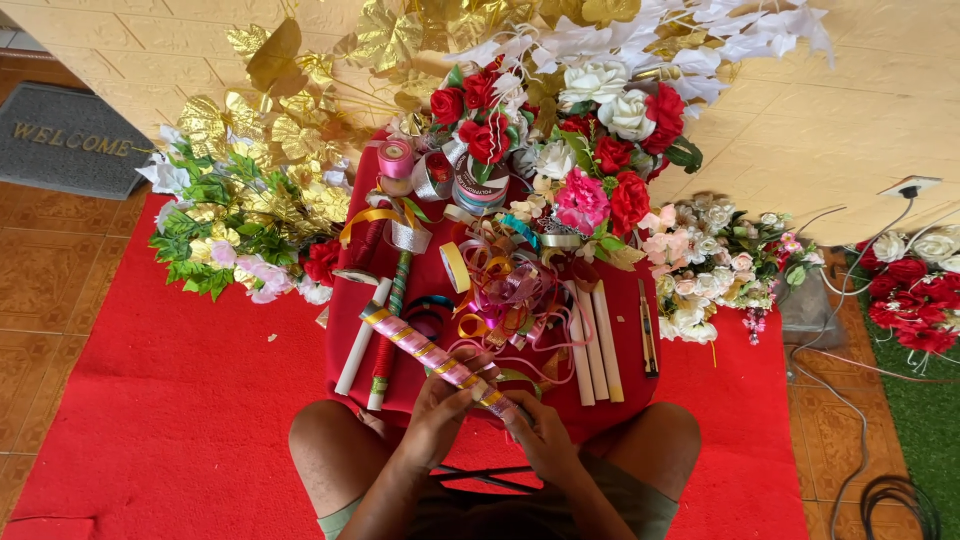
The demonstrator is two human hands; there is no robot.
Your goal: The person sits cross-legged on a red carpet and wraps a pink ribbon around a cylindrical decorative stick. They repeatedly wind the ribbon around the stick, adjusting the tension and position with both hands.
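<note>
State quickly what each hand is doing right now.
Left hand: closed on the ribbon-wrapped stick.
Right hand: closed on the stick's near end.

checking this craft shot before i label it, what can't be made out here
- Head view: the near end of the ribbon-wrapped stick is covered by the left hand and right hand.
- Ribbon pile: too tangled to count.
- Flower bunch: cut by the right edge.

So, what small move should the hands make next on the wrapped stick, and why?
Probably wind the ribbon one more turn toward the near end. The stick already carries pink and gold spiral bands along its upper length, and the left hand and right hand both grip its lower end.
</note>
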